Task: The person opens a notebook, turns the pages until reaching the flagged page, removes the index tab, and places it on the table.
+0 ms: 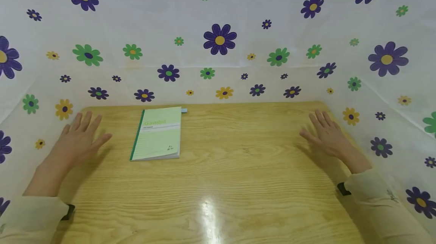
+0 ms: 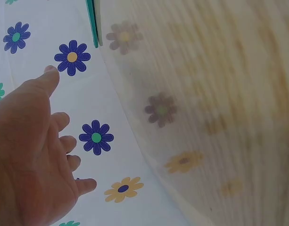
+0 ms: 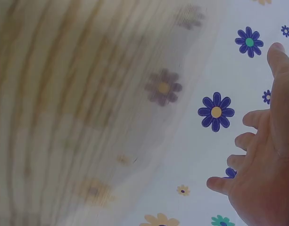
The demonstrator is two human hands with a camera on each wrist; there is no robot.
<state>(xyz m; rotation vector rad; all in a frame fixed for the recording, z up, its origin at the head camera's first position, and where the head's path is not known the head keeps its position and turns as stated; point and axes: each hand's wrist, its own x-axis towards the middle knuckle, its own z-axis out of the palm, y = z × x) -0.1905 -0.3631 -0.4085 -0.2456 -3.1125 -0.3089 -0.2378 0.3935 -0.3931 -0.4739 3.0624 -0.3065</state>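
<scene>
A pale green notebook (image 1: pixel 158 134) with a dark green spine lies on the wooden table, left of the middle, its front cover facing up. A small blue tab (image 1: pixel 184 111) sticks out at its top right. To the left of the notebook is my left hand (image 1: pixel 79 142), fingers spread and holding nothing. My right hand (image 1: pixel 327 136) is over the table's right side, also with spread fingers and nothing in it. In the left wrist view, the notebook's green edge (image 2: pixel 92 23) shows at the top. The right wrist view has only the right hand (image 3: pixel 271 155), tabletop and cloth.
The wooden tabletop (image 1: pixel 238 183) has a glossy reflection near the front. White cloth (image 1: pixel 190 17) with purple, green and yellow flowers rises behind the table and along both sides. Each sleeve has a dark band (image 1: pixel 344 188) under the wrist.
</scene>
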